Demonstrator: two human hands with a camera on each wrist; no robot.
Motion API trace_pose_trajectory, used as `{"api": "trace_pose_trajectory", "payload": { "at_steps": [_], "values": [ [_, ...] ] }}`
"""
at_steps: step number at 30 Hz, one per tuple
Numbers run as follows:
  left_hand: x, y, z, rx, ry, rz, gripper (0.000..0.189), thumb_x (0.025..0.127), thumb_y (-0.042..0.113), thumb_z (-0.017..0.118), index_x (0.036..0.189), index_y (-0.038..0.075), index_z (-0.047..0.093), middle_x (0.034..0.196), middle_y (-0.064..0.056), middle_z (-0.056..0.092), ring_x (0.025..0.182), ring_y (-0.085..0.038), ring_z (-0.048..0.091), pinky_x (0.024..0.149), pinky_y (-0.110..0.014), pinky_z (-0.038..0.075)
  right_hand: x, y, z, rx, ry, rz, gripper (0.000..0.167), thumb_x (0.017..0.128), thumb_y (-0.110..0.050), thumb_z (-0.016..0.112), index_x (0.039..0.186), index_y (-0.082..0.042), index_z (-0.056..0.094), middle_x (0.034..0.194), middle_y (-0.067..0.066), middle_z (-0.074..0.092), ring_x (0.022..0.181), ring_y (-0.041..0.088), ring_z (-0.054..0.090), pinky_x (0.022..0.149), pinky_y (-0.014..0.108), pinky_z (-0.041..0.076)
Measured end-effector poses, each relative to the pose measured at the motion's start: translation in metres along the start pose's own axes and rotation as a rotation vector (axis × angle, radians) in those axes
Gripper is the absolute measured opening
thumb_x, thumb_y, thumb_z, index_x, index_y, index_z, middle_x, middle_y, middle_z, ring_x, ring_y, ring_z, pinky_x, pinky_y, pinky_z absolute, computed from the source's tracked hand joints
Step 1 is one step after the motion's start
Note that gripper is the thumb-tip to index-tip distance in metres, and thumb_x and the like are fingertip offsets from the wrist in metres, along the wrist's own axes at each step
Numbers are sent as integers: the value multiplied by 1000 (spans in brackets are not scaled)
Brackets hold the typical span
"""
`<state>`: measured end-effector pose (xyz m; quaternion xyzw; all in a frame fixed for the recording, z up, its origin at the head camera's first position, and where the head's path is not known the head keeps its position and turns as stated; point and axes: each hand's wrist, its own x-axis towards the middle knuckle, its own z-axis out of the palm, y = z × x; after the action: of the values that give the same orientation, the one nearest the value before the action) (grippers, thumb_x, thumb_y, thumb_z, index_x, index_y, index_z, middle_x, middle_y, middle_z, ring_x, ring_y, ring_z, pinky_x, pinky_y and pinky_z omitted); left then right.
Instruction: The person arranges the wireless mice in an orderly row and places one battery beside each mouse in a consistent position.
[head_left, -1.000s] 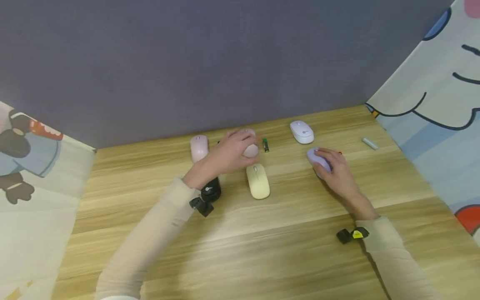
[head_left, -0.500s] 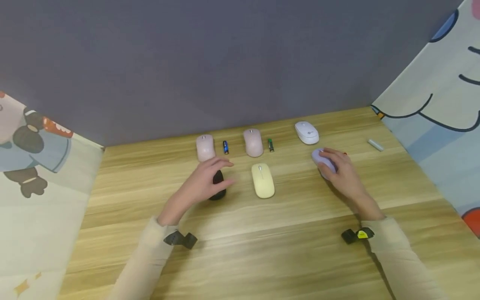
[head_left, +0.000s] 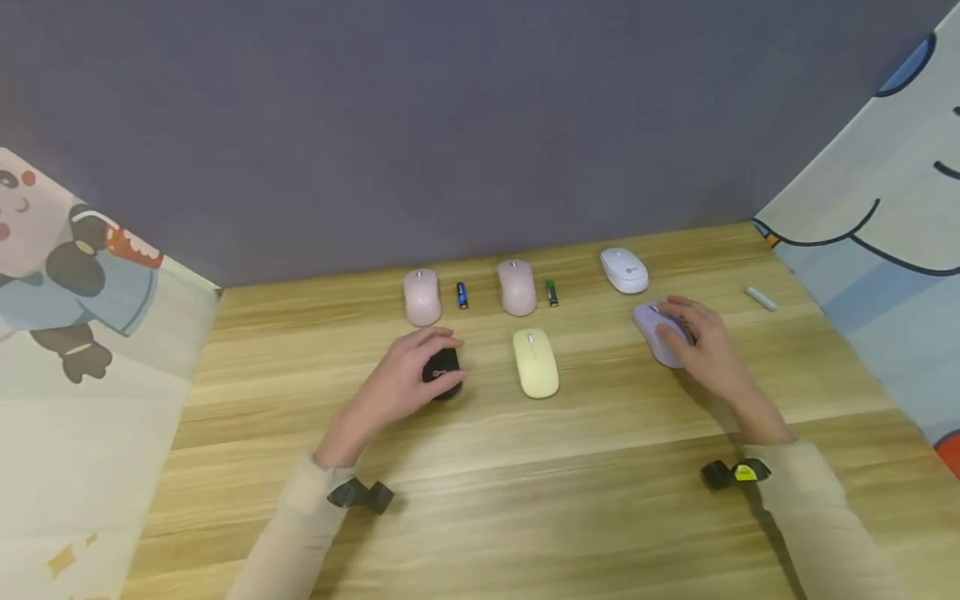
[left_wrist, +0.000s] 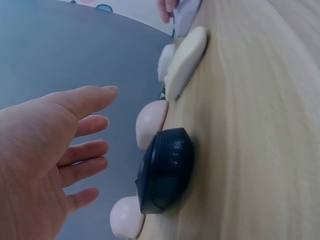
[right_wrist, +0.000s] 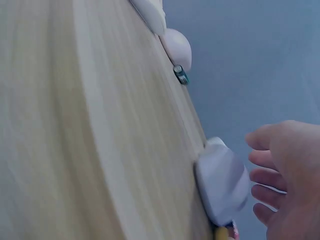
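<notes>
My left hand (head_left: 397, 379) hovers around a black computer mouse (head_left: 444, 363) at left of centre on the table. In the left wrist view, the left hand (left_wrist: 55, 155) is spread beside the black mouse (left_wrist: 167, 170), with a gap between fingers and mouse. Over on the right, my right hand (head_left: 708, 354) overlaps a lavender mouse (head_left: 651, 327) in the head view. The right wrist view has the lavender mouse (right_wrist: 220, 182) lying on the wood, the fingers of the right hand (right_wrist: 290, 175) loosely bent and apart from it.
Behind stand two pink mice, one left (head_left: 422, 297) and one central (head_left: 517, 288), and a white mouse (head_left: 625, 271). A yellow mouse (head_left: 536, 364) lies mid-table. Blue (head_left: 462, 295), green-black (head_left: 552, 292) and pale grey (head_left: 762, 298) batteries lie about. A grey panel (head_left: 480, 133) rises behind.
My left hand has let go of the central pink mouse, set down in the back row, and drawn back to the black mouse. The right hand has loosened from the lavender mouse.
</notes>
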<state>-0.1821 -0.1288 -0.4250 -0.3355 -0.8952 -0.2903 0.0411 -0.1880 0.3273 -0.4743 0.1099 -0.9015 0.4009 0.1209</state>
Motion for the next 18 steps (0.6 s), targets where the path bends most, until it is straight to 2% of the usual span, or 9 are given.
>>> {"api": "trace_pose_trajectory", "payload": {
  "at_steps": [2, 5, 12, 18],
  "values": [
    [-2, -1, 1, 3, 7, 6, 42, 91, 23, 81, 125, 1, 68, 132, -20, 65, 123, -37, 63, 107, -52, 53, 0, 3, -6, -1, 16, -4, 34, 100, -4, 63, 130, 12, 60, 142, 37, 51, 126, 60, 46, 106, 76, 34],
    [-4, -2, 3, 13, 2, -11, 44, 91, 26, 81, 125, 1, 69, 133, -20, 64, 123, -37, 62, 106, -52, 53, 1, 7, -17, -19, 30, 10, 36, 99, -3, 64, 130, 14, 59, 141, 38, 51, 124, 60, 47, 104, 76, 35],
    [-11, -9, 9, 41, -41, -107, 45, 93, 32, 79, 128, 6, 68, 140, -16, 61, 129, -38, 59, 110, -55, 50, 3, 23, -39, -48, -14, 124, 45, 104, -15, 58, 139, 13, 52, 146, 40, 45, 138, 62, 36, 114, 77, 26],
    [-15, -15, 12, 55, -67, -135, 43, 93, 31, 79, 126, 5, 69, 138, -15, 63, 127, -37, 61, 110, -51, 50, -1, 32, -50, -112, -23, 148, 45, 105, -18, 57, 140, 11, 52, 142, 40, 49, 130, 61, 43, 107, 77, 34]
  ]
}}
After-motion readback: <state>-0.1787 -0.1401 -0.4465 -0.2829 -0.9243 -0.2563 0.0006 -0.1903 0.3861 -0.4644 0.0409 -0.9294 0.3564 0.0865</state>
